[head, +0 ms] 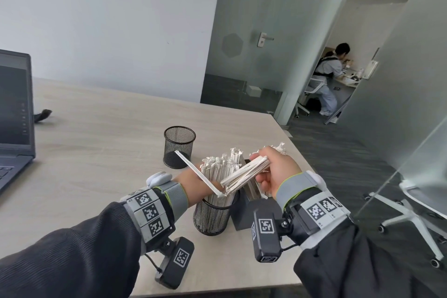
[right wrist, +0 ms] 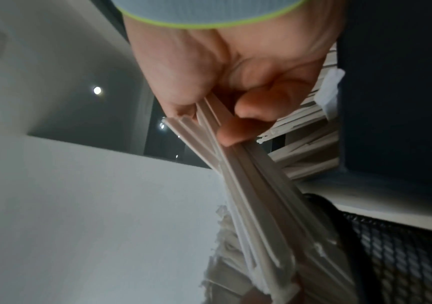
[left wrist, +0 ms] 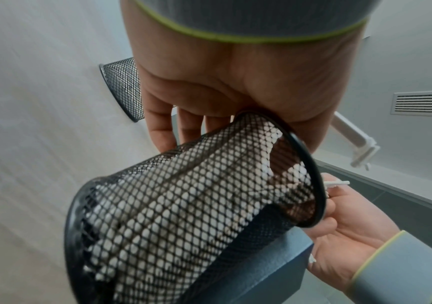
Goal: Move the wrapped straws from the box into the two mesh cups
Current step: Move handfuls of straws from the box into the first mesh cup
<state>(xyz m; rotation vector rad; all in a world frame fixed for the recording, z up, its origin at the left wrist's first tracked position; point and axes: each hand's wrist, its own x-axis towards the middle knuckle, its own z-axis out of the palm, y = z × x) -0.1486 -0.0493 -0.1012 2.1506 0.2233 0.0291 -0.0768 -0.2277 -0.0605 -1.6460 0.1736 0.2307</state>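
Paper-wrapped straws bundle point(head: 244, 174) clenched in right hand point(head: 275, 172), slanting toward near mesh cup point(head: 212, 215) | left hand point(head: 193, 181) at cup rim, its hold not clear | box point(head: 249, 210) just right, some straws inside | far mesh cup point(head: 179, 146) looks empty | risk: full cup blocks bundle, stray straw point(head: 198, 172) could fall on table point(head: 96, 140)
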